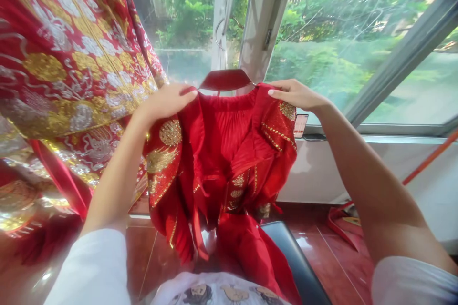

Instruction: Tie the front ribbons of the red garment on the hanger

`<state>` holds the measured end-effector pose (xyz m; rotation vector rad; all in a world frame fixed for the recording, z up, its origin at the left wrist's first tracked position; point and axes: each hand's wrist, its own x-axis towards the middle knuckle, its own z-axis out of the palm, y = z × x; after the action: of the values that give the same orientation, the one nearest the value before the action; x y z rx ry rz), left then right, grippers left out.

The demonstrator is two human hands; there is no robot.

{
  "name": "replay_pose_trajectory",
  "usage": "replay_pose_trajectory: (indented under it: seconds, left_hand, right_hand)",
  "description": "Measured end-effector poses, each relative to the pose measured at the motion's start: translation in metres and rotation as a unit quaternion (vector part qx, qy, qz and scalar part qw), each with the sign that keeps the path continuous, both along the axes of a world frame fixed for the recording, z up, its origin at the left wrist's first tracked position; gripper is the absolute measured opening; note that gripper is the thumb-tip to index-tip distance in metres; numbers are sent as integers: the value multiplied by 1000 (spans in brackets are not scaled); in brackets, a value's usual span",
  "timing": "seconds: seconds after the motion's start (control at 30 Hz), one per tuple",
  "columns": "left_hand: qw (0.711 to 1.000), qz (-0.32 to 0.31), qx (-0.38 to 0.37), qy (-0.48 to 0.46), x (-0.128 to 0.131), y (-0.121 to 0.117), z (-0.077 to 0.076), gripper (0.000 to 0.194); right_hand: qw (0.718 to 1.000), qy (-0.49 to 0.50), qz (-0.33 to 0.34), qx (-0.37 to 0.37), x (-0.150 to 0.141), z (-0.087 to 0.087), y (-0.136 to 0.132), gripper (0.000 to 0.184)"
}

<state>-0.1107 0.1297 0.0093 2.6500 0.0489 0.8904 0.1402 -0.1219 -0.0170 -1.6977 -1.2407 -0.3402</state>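
A red garment with gold beading and pleated fabric [229, 119] is held up in front of me at chest height. My left hand [170, 100] grips its left shoulder, thumb on top and fingers hidden beneath the cloth. At the other shoulder my right hand [296, 93] is closed the same way, with its thumb pressed on the edge. Between the hands shows a dark red hanger [227, 80] with a thin metal hook [219, 33] rising above it. More red cloth [254, 252] drapes down below the garment, over my lap area.
A large red robe with gold and silver embroidery [82, 57] hangs at the left. Ahead are sliding windows [332, 57]. A phone-like thing [301, 126] stands by the sill. A dark padded seat [293, 252] and red ribbon [336, 224] are below, over red floor tiles [329, 252].
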Motion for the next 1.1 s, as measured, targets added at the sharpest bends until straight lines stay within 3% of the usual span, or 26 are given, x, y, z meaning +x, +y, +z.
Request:
replay_pose_trajectory:
  seconds: [0.07,0.17,0.3,0.4,0.47,0.6,0.7,0.8,0.93,1.03,1.1]
  left_hand:
    - [996,-52,-47,48,-9,16,-3,49]
    - [992,-86,-79,35,-10,26,-10,53]
    - [996,-44,-61,-38,-1,21,-13,48]
    - [987,23,-26,-156,5,13,-16,48]
    - [979,65,13,-194,8,8,-21,47]
    - [979,120,88,-138,9,2,-29,46]
    - [969,152,127,-151,0,-8,-43,54]
    - [950,181,167,-192,-22,-30,-82,65]
    - [932,233,158,-229,-48,-59,-172,67]
    - [949,263,38,-169,-53,-58,-225,60]
    - [959,255,-51,-117,-55,-51,-237,40]
  right_hand:
    - [998,-36,2,-45,-5,-7,1,20]
    - [991,-121,-61,17,-12,-20,2,30]
    - [977,-154,-103,106,-19,-36,2,36]
    - [969,-163,-118,145,-24,-41,-1,39]
    - [967,-191,-123,116,-28,-40,-3,37]
    - [957,-240,-162,-7,-39,-29,-2,41]
    - [939,-268,-212,-34,-60,-34,-2,50]
    - [917,-304,-259,15,-98,-68,-7,50]
    - [895,-301,-329,29,-143,-150,-15,44]
    - [892,-176,-416,23,-148,-198,-17,53]
    - [901,-51,-431,20,-142,-213,-20,58]
